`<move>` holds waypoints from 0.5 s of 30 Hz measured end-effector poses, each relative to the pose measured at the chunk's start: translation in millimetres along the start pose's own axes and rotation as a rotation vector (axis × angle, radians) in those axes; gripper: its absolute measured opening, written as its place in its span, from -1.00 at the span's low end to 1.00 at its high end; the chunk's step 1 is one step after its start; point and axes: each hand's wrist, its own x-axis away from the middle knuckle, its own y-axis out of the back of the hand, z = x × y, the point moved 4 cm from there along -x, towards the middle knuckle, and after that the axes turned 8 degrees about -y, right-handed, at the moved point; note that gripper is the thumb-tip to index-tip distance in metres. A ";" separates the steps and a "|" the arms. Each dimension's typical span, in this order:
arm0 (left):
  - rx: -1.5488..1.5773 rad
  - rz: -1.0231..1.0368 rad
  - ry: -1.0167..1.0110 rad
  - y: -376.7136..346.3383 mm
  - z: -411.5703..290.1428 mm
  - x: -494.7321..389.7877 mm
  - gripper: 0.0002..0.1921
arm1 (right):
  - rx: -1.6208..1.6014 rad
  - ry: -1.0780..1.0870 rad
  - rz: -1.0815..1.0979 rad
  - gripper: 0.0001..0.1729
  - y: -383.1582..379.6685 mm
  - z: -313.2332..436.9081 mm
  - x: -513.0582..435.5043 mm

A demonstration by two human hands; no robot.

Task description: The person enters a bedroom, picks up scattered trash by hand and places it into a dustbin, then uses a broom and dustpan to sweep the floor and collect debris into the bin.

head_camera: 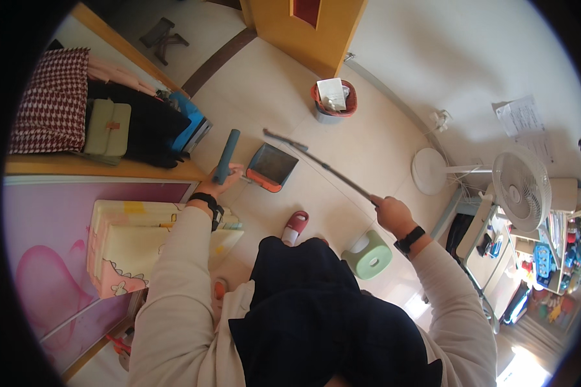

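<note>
My left hand (230, 175) is around the blue-grey handle (227, 154) of a long-handled dustpan. Its pan (274, 165), dark with an orange edge, rests on the tiled floor just beyond that hand. My right hand (394, 215) grips the upper end of a thin broom stick (346, 180). The stick slants away to the left, down to a narrow dark broom head (285, 139) on the floor, close to the pan's far edge. Whether the broom head touches the pan I cannot tell. Any dirt inside the pan is too dim to make out.
A lined trash bin (328, 116) with paper in it stands by the wooden door (300, 36). At right are a white fan (520, 191) and a green stool (368, 256). Folded foam panels (140, 242) and a clothes-laden ledge (48, 164) are at left.
</note>
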 end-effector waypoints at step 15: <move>-0.056 -0.224 0.363 1.0 41.2 32.7 -0.71 | 0.135 0.120 0.142 -0.78 -63.8 105.8 -140.0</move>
